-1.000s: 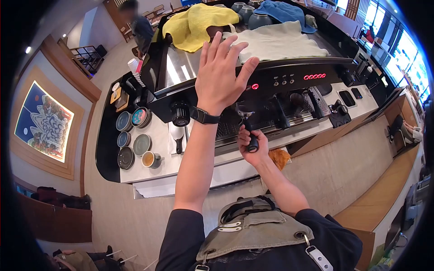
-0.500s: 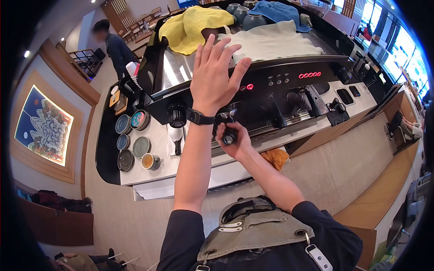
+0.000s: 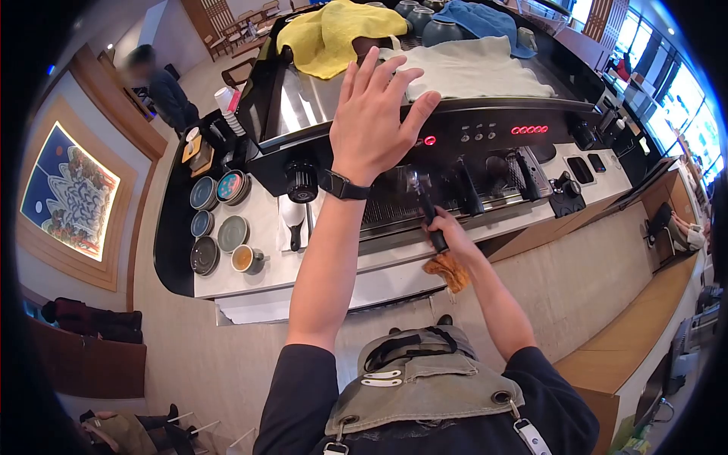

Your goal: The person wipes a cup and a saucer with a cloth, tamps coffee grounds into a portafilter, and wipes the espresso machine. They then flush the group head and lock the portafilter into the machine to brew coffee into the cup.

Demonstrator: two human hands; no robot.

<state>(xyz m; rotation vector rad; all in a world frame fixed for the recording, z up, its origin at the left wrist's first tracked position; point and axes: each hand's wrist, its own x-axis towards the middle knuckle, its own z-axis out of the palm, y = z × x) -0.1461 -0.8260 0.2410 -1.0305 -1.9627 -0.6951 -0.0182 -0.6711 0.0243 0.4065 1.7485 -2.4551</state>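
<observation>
My left hand [image 3: 379, 121] is raised at the top front edge of the espresso machine [image 3: 311, 129], its fingers spread and nothing in them. A dark watch is on that wrist. Lower and to the right, my right hand [image 3: 449, 233] is wrapped round the black handle of a portafilter [image 3: 426, 205]. The metal head of the portafilter points up toward the machine's front, beside another black handle [image 3: 469, 189]. Just below my right hand hangs an orange-brown cloth [image 3: 449, 271] at the counter edge.
Stacked saucers [image 3: 203, 194], a cup of brown liquid [image 3: 243, 258] and a white scoop [image 3: 293, 216] are on the left counter. Yellow [image 3: 334, 34] and white [image 3: 470, 68] cloths lie on the machine. A person [image 3: 168, 95] stands at the upper left.
My right hand and the portafilter have moved right, away from below my left wrist. My left hand has shifted slightly right with the view, still spread. The person at the upper left appears further left.
</observation>
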